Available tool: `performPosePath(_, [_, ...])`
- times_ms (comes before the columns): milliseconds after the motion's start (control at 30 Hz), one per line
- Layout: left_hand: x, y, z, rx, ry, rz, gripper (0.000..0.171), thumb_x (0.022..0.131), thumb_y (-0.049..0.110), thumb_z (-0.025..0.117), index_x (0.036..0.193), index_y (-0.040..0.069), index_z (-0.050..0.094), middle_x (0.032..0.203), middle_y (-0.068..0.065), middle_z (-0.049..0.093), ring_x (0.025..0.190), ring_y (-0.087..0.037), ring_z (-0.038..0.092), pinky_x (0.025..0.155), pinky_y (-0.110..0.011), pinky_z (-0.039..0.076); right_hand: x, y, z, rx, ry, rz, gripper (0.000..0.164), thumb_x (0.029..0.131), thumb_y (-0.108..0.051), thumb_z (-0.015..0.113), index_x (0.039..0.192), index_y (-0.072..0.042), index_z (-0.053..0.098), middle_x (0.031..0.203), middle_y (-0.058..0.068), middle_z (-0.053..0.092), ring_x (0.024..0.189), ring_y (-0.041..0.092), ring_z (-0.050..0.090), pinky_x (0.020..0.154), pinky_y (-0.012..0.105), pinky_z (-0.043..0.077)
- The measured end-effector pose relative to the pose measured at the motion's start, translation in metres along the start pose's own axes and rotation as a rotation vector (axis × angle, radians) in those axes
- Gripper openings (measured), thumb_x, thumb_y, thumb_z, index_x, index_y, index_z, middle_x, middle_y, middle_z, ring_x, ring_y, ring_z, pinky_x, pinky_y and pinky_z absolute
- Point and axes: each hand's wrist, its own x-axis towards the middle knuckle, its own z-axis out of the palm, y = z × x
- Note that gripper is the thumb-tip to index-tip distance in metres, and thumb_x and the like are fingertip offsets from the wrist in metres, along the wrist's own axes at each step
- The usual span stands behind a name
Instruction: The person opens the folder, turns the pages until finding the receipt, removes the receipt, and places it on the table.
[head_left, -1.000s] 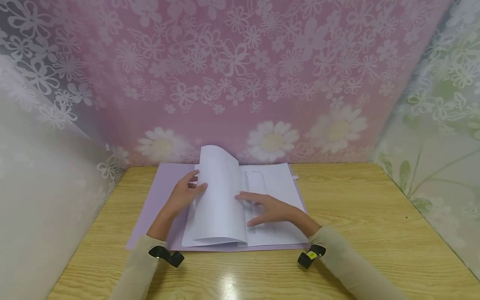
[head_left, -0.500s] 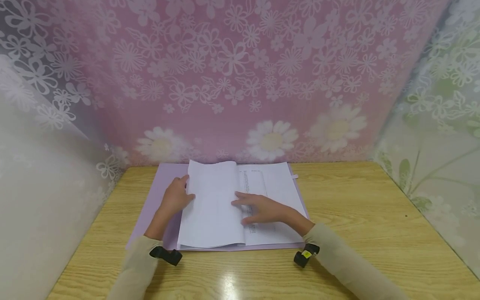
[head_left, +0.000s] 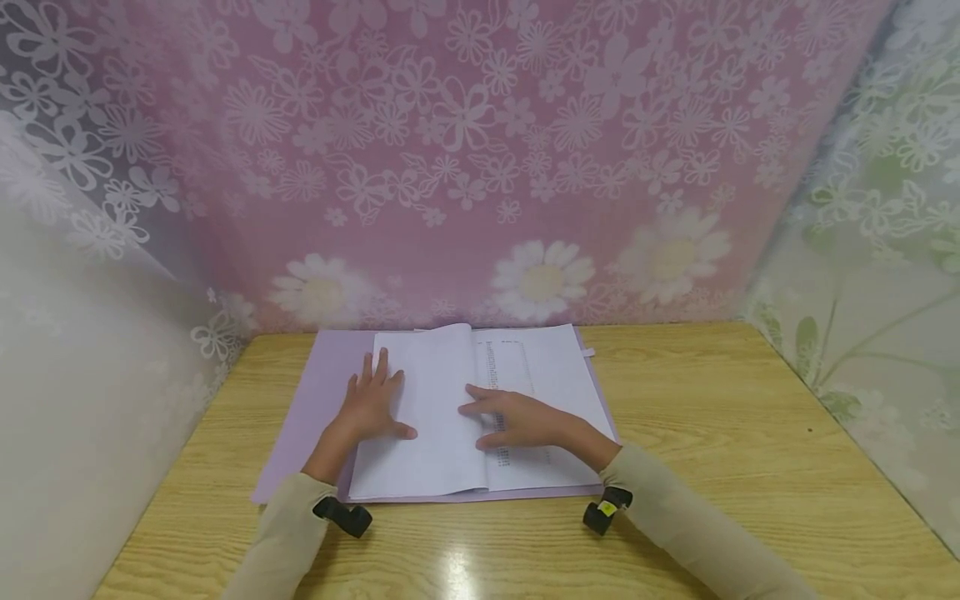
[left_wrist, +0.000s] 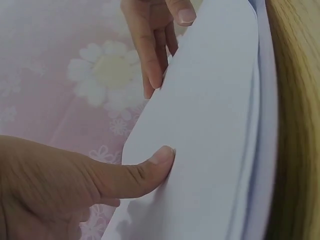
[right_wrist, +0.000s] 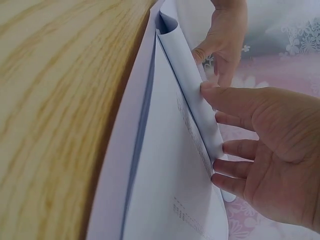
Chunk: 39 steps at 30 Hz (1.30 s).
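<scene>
A light purple folder (head_left: 303, 408) lies spread on the table with a stack of white paper inside. The turned sheets (head_left: 435, 400) on its left half show a blank side and bulge near the spine. On the right half is a printed page (head_left: 558, 367) with columns of small text. My left hand (head_left: 369, 408) rests on the blank sheets with its fingers spread and thumb pointing right. My right hand (head_left: 517, 418) lies over the inner part of the printed page, fingers straight and its tips at the curved fold, as the right wrist view also shows.
The wooden table (head_left: 705, 400) extends around the folder. Behind it stands a pink flowered backdrop (head_left: 450, 208), with pale patterned sides left and right. A small tab (head_left: 588, 352) sticks out from the folder's right edge.
The lifted sheets have come down flat onto the left half. My left hand has moved from their outer edge onto the paper and spread its fingers. My right hand has shifted slightly left.
</scene>
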Motion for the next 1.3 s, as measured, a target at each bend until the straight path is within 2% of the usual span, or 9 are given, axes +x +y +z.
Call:
performPosePath(133, [0.0, 0.002, 0.001, -0.053, -0.079, 0.006, 0.098, 0.079, 0.037, 0.087, 0.155, -0.001, 0.038, 0.166, -0.026, 0.021, 0.155, -0.049, 0.013, 0.122, -0.066, 0.018, 0.0, -0.001, -0.002, -0.008, -0.01, -0.007, 0.059, 0.093, -0.032, 0.075, 0.147, -0.017, 0.056, 0.167, 0.011, 0.03, 0.155, 0.031, 0.03, 0.123, 0.05, 0.031])
performPosePath(233, [-0.001, 0.003, 0.002, -0.116, -0.126, -0.02, 0.097, 0.081, 0.033, 0.087, 0.157, -0.001, 0.036, 0.166, -0.024, 0.025, 0.155, -0.047, 0.018, 0.122, -0.063, 0.023, 0.0, -0.001, -0.003, -0.017, -0.013, -0.012, 0.059, 0.093, -0.032, 0.075, 0.147, -0.016, 0.056, 0.167, 0.012, 0.03, 0.155, 0.031, 0.03, 0.123, 0.049, 0.031])
performPosePath(600, [-0.002, 0.001, 0.002, -0.106, -0.131, -0.02, 0.096, 0.082, 0.035, 0.086, 0.157, 0.001, 0.036, 0.166, -0.023, 0.027, 0.154, -0.045, 0.022, 0.119, -0.063, 0.03, 0.0, -0.007, -0.014, -0.041, -0.021, -0.037, 0.057, 0.094, -0.028, 0.075, 0.146, -0.011, 0.057, 0.165, 0.016, 0.035, 0.152, 0.034, 0.035, 0.122, 0.051, 0.034])
performPosePath(733, [-0.002, 0.002, 0.001, -0.106, -0.138, -0.023, 0.096, 0.081, 0.034, 0.086, 0.157, 0.001, 0.036, 0.166, -0.023, 0.027, 0.154, -0.045, 0.022, 0.119, -0.063, 0.03, 0.0, -0.004, -0.025, -0.044, 0.006, -0.001, 0.06, 0.095, -0.029, 0.074, 0.149, -0.013, 0.053, 0.165, 0.015, 0.035, 0.153, 0.035, 0.034, 0.121, 0.053, 0.034])
performPosePath(867, [-0.002, 0.002, 0.001, -0.106, -0.146, -0.029, 0.096, 0.082, 0.034, 0.086, 0.157, 0.002, 0.036, 0.167, -0.022, 0.026, 0.155, -0.044, 0.021, 0.119, -0.063, 0.03, 0.0, 0.011, -0.044, -0.032, 0.082, 0.057, 0.063, 0.095, -0.03, 0.073, 0.152, -0.015, 0.05, 0.164, 0.013, 0.037, 0.153, 0.034, 0.033, 0.122, 0.054, 0.032])
performPosePath(1067, [-0.002, 0.001, 0.001, -0.114, -0.149, -0.035, 0.096, 0.082, 0.035, 0.085, 0.158, 0.003, 0.035, 0.167, -0.021, 0.025, 0.155, -0.043, 0.021, 0.119, -0.063, 0.03, -0.006, 0.047, -0.077, -0.037, 0.218, 0.08, 0.065, 0.094, -0.022, 0.075, 0.152, -0.008, 0.048, 0.158, 0.017, 0.045, 0.149, 0.038, 0.039, 0.12, 0.056, 0.035])
performPosePath(1300, [-0.003, 0.003, 0.0, -0.106, -0.137, -0.029, 0.097, 0.081, 0.036, 0.086, 0.157, 0.002, 0.036, 0.166, -0.023, 0.027, 0.154, -0.045, 0.023, 0.118, -0.064, 0.031, -0.018, 0.09, -0.103, 0.002, 0.276, 0.152, 0.064, 0.094, -0.014, 0.073, 0.15, 0.001, 0.047, 0.156, 0.023, 0.045, 0.148, 0.046, 0.036, 0.117, 0.063, 0.034])
